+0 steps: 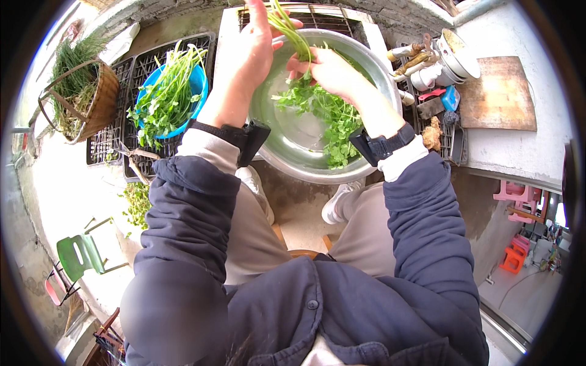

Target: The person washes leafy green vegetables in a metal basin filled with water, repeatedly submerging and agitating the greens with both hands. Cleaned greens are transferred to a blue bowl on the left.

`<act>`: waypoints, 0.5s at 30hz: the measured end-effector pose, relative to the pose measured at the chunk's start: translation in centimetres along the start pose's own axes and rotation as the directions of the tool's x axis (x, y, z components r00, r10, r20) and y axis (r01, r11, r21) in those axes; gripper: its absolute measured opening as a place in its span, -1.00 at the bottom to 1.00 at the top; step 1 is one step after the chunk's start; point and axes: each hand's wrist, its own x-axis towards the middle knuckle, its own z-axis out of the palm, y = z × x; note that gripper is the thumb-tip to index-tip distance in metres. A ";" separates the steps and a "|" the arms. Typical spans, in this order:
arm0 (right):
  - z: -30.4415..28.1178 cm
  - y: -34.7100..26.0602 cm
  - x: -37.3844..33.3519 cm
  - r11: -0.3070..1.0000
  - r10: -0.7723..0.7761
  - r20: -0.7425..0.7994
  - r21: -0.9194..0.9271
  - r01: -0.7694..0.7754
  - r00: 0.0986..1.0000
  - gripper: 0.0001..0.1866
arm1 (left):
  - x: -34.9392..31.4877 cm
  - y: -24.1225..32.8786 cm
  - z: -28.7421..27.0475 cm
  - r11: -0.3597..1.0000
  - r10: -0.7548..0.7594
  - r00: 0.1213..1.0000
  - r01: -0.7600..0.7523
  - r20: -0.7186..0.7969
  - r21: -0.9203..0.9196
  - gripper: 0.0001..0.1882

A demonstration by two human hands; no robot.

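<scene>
A bunch of long-stemmed leafy greens (292,32), which look like celery, slants over a wide metal basin (265,131). My right hand (326,70) is closed around the stems above the basin. Higher up, at the basin's far left rim, my left hand (259,43) has its thumb stretched away and its fingers partly behind the stems; it does not appear to grip them. Leaves (339,125) hang down and spread inside the basin, toward its right side. My right forearm hides part of the basin's right rim.
To the left, a blue bowl (200,85) of similar greens sits on a black crate (131,125), near a wicker basket (104,100) of grassy stalks. Pots (458,58), a cleaver (431,108) and a wooden board (497,91) lie right. A green chair (80,256) stands lower left.
</scene>
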 end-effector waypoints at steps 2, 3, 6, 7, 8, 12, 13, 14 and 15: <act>-0.5 0.0 0.1 1.000 -0.008 -0.036 -0.020 0.007 0.999 -0.75 | 0.6 0.3 -1.5 0.907 -0.169 0.933 0.020 0.318 0.422 -0.34; -0.7 0.0 0.3 0.990 -0.018 -0.055 -0.138 0.010 0.998 -0.75 | 0.3 -0.3 -1.9 0.896 -0.148 0.896 -0.057 0.418 0.440 -0.41; -1.0 0.2 0.3 0.879 -0.126 -0.061 -0.470 0.082 0.990 -0.74 | -0.4 -1.5 -2.3 0.908 -0.241 0.835 0.013 0.494 0.419 -0.65; -1.0 0.3 0.3 0.866 -0.153 -0.043 -0.487 0.113 0.987 -0.74 | -0.4 -1.5 -2.3 0.911 -0.246 0.848 0.037 0.469 0.411 -0.67; -0.9 0.4 0.3 0.899 -0.183 -0.018 -0.408 0.160 0.983 -0.74 | -0.6 -1.5 -2.3 0.915 -0.254 0.852 0.058 0.458 0.400 -0.70; -0.3 0.6 0.8 0.943 -0.154 -0.077 -0.308 0.123 0.985 -0.66 | -0.5 0.6 -2.6 0.948 -0.019 0.901 -0.121 0.434 0.294 -0.68; -0.2 0.6 0.9 0.956 -0.098 -0.060 -0.282 0.077 0.993 -0.67 | 0.0 1.7 -3.0 0.927 -0.012 0.926 -0.131 0.377 0.352 -0.72; 0.0 0.6 1.0 0.948 -0.118 -0.055 -0.304 0.096 0.991 -0.67 | 0.3 3.0 -3.4 0.905 0.023 0.938 -0.167 0.347 0.390 -0.75; 0.1 0.5 1.0 0.939 -0.137 -0.053 -0.326 0.113 0.989 -0.67 | 0.3 4.1 -4.1 0.954 0.067 0.950 -0.151 0.305 0.259 -0.71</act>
